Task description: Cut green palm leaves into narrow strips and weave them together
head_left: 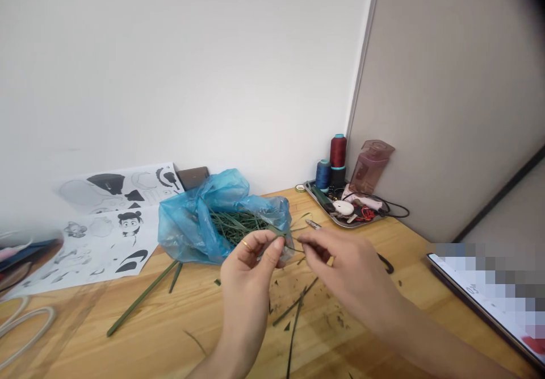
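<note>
Between the thumb and fingers of my left hand (251, 277) is a green leaf strip (279, 231), folded or woven at the fingertips. A gold ring (246, 243) shows on one finger. Just to the right, my right hand (340, 259) is closed in a pinch at the strip's thin end. A pointed metal tip (313, 224) and a black loop (386, 263) appear on either side of this hand; whether they belong to one tool lying behind it cannot be told. Behind both hands, a blue plastic bag (183, 225) lies open, full of cut green strips (238, 223).
Leaf scraps (298, 305) litter the wooden table (162, 345), and a long green strip (140, 299) lies left. Printed sheets (93, 237) lean on the wall. A metal tray (361, 224) holds odds and ends near thread spools (338, 151). A phone or tablet (477, 299) stands right.
</note>
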Demonstrator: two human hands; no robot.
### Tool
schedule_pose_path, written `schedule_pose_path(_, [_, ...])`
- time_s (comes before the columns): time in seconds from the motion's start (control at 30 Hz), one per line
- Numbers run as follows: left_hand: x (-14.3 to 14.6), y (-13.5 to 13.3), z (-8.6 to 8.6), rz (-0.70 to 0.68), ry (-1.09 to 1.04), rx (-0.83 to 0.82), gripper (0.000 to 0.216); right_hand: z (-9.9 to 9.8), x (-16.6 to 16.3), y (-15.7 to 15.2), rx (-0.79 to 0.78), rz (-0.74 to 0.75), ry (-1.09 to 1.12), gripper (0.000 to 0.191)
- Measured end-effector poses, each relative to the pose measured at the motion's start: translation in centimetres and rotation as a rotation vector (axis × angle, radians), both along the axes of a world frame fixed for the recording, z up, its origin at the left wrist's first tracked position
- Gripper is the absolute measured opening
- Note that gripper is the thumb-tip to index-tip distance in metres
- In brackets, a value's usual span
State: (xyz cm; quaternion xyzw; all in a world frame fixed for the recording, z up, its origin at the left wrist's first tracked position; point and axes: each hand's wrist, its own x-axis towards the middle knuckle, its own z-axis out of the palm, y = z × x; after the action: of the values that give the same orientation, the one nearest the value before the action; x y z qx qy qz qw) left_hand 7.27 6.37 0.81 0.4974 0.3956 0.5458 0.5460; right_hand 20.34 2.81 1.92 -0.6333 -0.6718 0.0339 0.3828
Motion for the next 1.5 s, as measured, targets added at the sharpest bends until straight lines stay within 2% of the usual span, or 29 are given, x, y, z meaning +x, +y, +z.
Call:
schedule_pose_path(0.2, [0.2,0.2,0.1,0.023,0.14,-0.004,0.014,-0.3,-0.2,-0.8,0.135,-0.084,-0.399,0.012])
schedule_pose_path(0.33, [0.0,0.3,0.2,-0.032,0.171,-0.035,0.015,-0.5,0.2,-1.0,0.239,-0.004,-0.585,0.019])
schedule_pose_path(0.43, [0.0,0.6,0.4,-0.076,0.2,-0.08,0.015,-0.3,0.6,-0.9,0.294,0.05,-0.578,0.021])
schedule_pose_path(0.57, [0.0,0.7,0.7,-0.1,0.205,-0.11,0.014,-0.1,1.1,-0.2,0.378,0.065,-0.432,0.017])
schedule_pose_path(0.67, [0.1,0.7,0.6,-0.099,0.189,-0.119,0.015,-0.1,1.3,0.1,0.424,0.053,-0.463,0.015])
schedule_pose_path(0.87, [-0.1,0.6,0.3,-0.047,0.289,-0.007,0.015,-0.1,1.0,-0.3,0.317,0.02,-0.675,0.017])
schedule_pose_path(1.0, [-0.2,0.5,0.7,-0.041,0.403,0.047,0.013,0.2,1.1,-0.3,0.321,0.017,-0.608,0.017])
schedule_pose_path(1.2, [-0.5,0.9,1.2,-0.079,0.49,0.055,0.009,0.1,1.7,0.4,0.313,0.092,-0.447,0.017])
schedule_pose_path(1.4, [-0.7,1.1,0.9,-0.026,0.535,0.139,0.008,0.1,1.6,0.2,0.294,0.143,-0.688,0.026])
schedule_pose_path(1.5, [-0.8,1.3,0.8,-0.022,0.509,0.094,0.008,0.3,1.4,0.1,0.334,0.171,-0.771,0.028])
